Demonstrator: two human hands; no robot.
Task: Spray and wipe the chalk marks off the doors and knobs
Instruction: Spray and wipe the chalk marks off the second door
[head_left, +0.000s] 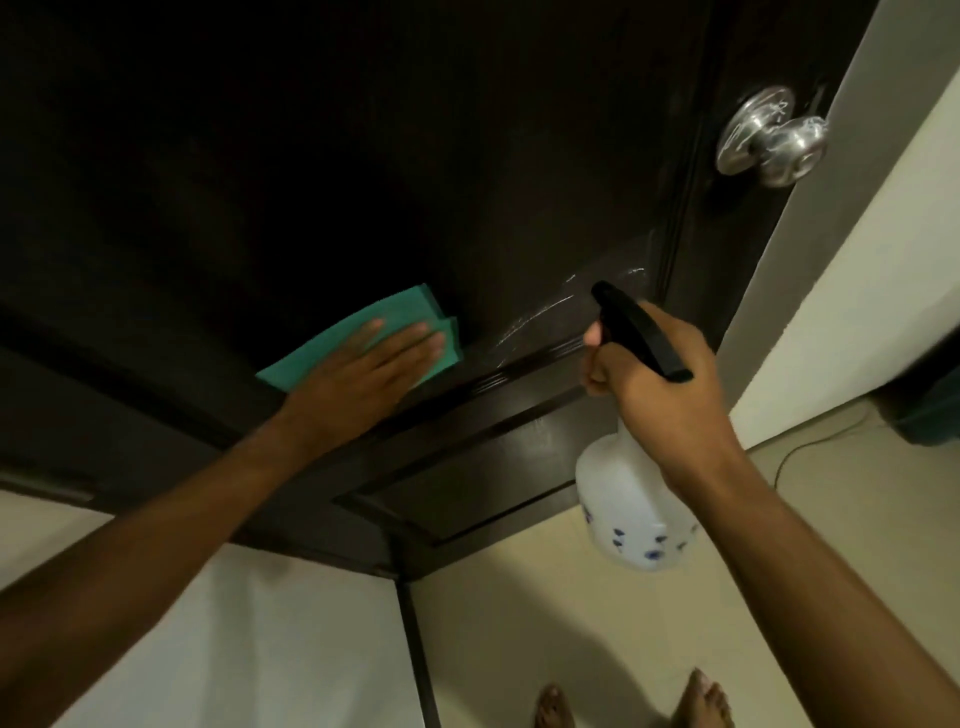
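Here the left hand lies flat, fingers straight and together, pressing a folded green cloth against the dark door, on the panel just above its horizontal moulding. The right hand is curled round the neck of a white spray bottle, one finger bent over the trigger under the black spray head, whose nozzle points at the door panel. So the left grip is spread and pressing, the right one is closed around the bottle. Pale chalk marks streak the panel between the cloth and the nozzle, near the door's right-hand edge; they may be partly wet, though the dim light makes that hard to judge. Higher up near that same edge sits a silver knob, with faint white scribbles across its plate and ball. The bottle body hangs below the hand and carries small blue prints. Two bare feet stand on the pale floor below.
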